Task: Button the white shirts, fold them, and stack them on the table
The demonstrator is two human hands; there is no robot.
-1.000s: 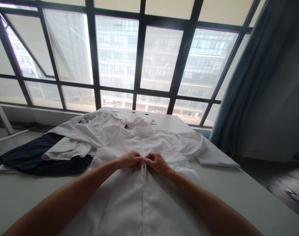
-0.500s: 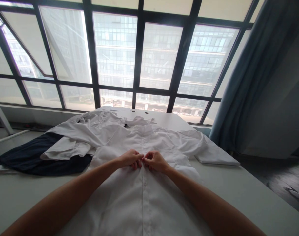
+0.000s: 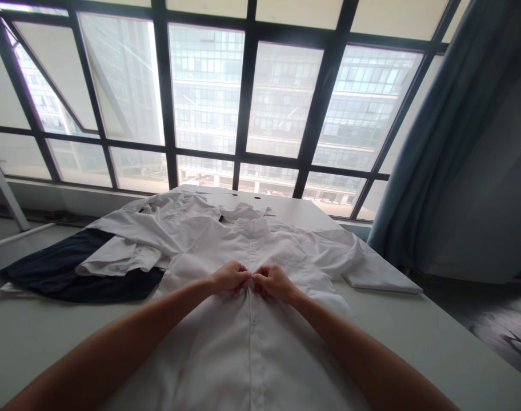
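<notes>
A white button-up shirt [image 3: 252, 348] lies flat on the pale table [image 3: 419, 337], collar toward the window. My left hand [image 3: 230, 277] and my right hand [image 3: 272, 281] meet at the shirt's front placket, about chest height. Both pinch the fabric there with their fingertips touching. Buttons run down the placket below my hands. The sleeves spread out to both sides.
A second white garment [image 3: 153, 228] lies crumpled at the back left, partly over a dark navy cloth [image 3: 67, 274]. A large grid window [image 3: 247, 97] stands behind the table. A blue curtain [image 3: 440, 142] hangs at the right. Dark floor shows beyond the table's right edge.
My hands stay pinched at the same spot on the placket, with only small finger movement. The view shifts slightly.
</notes>
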